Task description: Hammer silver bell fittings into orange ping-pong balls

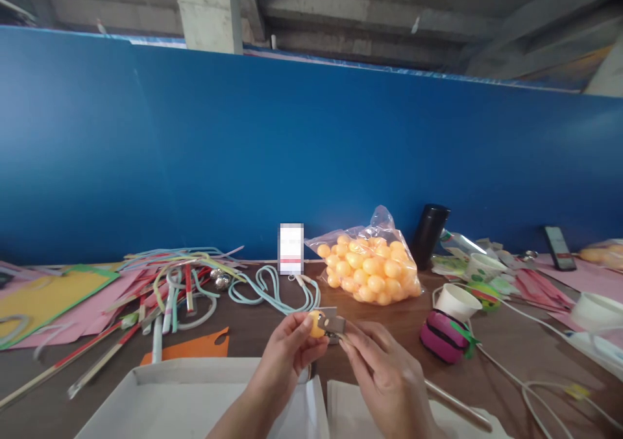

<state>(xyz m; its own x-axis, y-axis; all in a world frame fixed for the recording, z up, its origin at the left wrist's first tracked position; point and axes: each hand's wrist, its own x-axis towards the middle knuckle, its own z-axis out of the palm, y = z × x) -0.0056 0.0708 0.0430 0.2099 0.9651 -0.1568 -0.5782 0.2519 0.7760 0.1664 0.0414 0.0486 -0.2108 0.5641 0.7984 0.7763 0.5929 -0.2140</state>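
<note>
Between the fingers of my left hand (291, 348) is a small orange plastic ball (318, 324), like a table tennis ball. My right hand (384, 364) grips a brownish-grey tool with a metal head (333, 325), which meets the ball's right side. The tool's exact kind is unclear. A brownish rod (460, 406) sticks out behind my right hand; whether it belongs to the tool is hidden. Beyond both hands stands a clear plastic bag (372, 267) full of similar balls. A pale blue lanyard (272, 289) with a white badge (291, 247) lies to its left.
A white tray (146, 393) sits at the front left, with orange paper (197, 348) behind it. Straws and sticks (170, 289) heap up at left. On the right are a black bottle (431, 234), paper cups (457, 301), a purple pouch (440, 337), a phone (559, 247) and a white cable (511, 374).
</note>
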